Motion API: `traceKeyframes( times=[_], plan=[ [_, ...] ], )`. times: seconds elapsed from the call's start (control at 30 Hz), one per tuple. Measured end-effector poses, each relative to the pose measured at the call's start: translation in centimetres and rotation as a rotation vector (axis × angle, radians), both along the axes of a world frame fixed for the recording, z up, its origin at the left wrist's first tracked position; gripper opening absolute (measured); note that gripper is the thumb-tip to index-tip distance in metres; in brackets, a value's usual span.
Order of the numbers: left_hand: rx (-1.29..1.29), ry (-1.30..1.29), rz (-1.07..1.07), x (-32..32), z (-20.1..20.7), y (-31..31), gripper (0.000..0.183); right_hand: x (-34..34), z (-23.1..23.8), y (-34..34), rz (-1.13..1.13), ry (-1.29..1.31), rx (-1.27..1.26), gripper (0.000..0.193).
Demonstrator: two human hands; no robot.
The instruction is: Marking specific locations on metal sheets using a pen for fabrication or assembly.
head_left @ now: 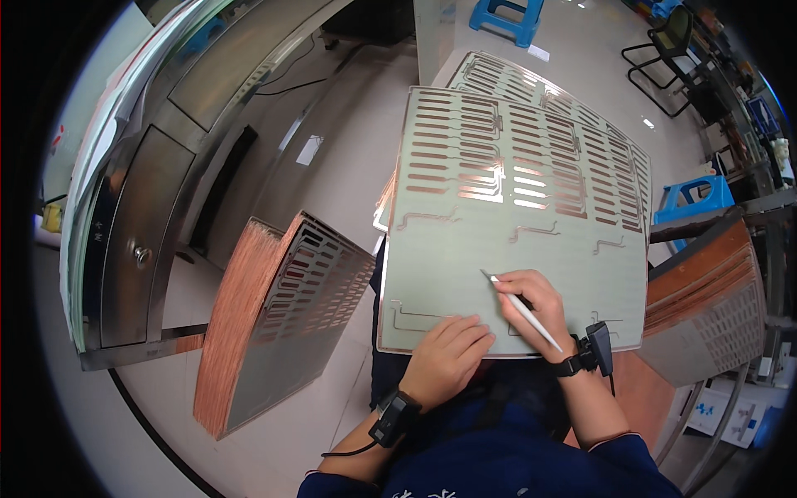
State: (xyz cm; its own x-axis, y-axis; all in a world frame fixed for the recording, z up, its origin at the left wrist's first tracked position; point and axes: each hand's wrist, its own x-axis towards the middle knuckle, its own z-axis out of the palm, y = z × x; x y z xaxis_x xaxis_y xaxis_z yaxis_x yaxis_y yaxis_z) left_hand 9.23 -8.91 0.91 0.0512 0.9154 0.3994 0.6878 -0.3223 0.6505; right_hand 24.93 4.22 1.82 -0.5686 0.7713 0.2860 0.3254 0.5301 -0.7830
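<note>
A large pale green circuit panel [448, 257] with shiny copper traces and a copper rim lies across my lap. My right hand [535, 303] rests over its lower right part, pinching a slim white pen-like tool [525, 312] with a grey tip. The tip points up and left, at or just above a bare stretch of the panel; contact cannot be made out. My left hand [448, 353] lies flat on the panel's near edge, fingers stretched out and holding nothing. Beneath the far end of this panel, another patterned panel [531, 79] sticks out.
To the left stands a thick stack of copper-edged panels [286, 324]. Another stack [701, 307] leans at the right beside metal tubing. A metal cabinet [137, 241] with a round knob is at far left. Blue stools [696, 197] and a black chair [668, 50] are farther off.
</note>
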Motion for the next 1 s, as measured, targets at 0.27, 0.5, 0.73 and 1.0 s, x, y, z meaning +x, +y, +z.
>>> traceKeyframes(
  times=[0.27, 0.5, 0.73, 1.0],
  plan=[
    [-0.066, -0.032, -0.104, 1.8, 0.0, -2.5, 0.030, 3.9, 0.6, -3.1, 0.157, -0.034, -0.054, 0.021],
    [-0.063, -0.019, -0.062, 1.9, 0.1, -2.2, 0.034, 4.1, 0.4, -3.9, 0.234, -0.080, 0.025, 0.026],
    [-0.060, -0.018, -0.060, 2.0, -0.1, -2.2, 0.034, 3.4, -0.3, -4.1, 0.142, -0.056, 0.015, 0.027],
    [-0.047, -0.058, -0.061, 1.6, -0.3, -2.3, 0.032, 2.0, 0.4, -3.4, 0.289, -0.086, -0.006, 0.021]
  ],
)
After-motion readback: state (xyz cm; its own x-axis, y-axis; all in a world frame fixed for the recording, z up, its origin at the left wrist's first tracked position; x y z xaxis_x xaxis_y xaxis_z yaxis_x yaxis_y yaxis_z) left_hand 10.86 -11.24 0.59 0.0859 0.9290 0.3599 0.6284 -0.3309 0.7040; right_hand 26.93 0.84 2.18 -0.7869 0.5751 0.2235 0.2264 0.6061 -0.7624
